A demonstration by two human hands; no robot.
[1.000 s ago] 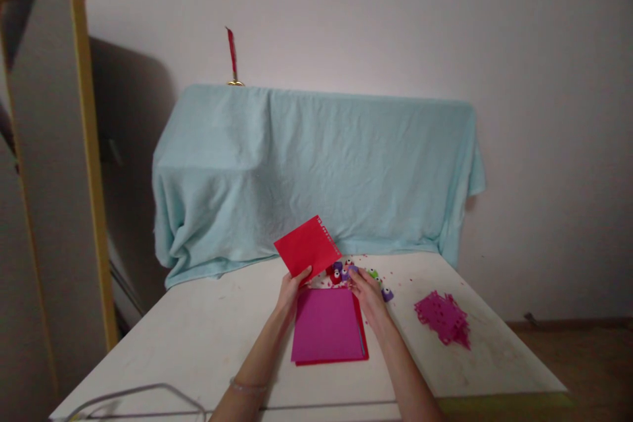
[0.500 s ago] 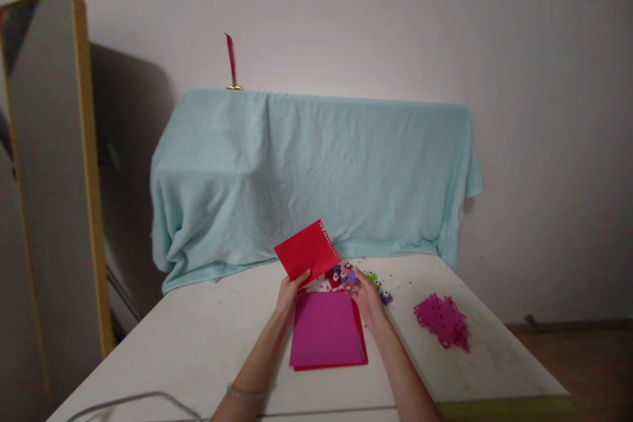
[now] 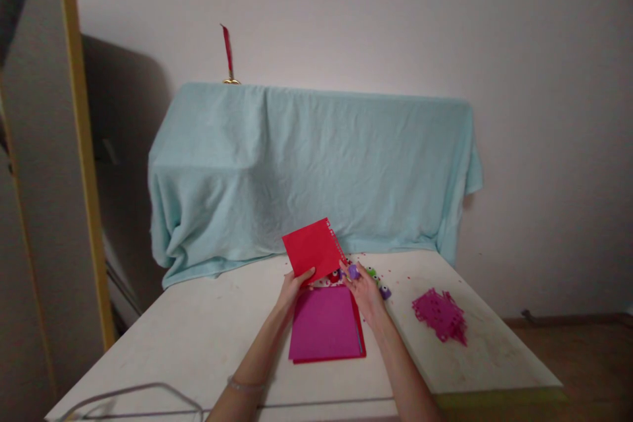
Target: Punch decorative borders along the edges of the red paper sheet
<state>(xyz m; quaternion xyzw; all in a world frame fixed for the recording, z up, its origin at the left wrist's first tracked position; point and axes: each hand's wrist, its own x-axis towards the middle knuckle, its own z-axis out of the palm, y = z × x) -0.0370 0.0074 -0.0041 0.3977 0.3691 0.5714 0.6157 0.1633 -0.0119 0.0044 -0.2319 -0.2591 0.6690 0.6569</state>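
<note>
My left hand pinches the lower edge of a red sheet of paper, thumb on top. The sheet is tilted up, with a row of small cut-outs along its right edge. My right hand has its fingers around a small purple paper punch, close to the sheet's lower right corner. Beneath the hands lies a stack of paper with a magenta sheet on top and red showing below. Behind the hands are more small punches, among them a red one, partly hidden, and a green one.
A heap of punched magenta paper lies to the right on the white table. Tiny paper bits are scattered near the punches. A light blue cloth covers something at the back. A yellow-framed mirror stands left.
The red sheet and my right hand with the purple punch have come closer together. My right fingers have moved left to the sheet's edge. The camera view has shifted slightly.
</note>
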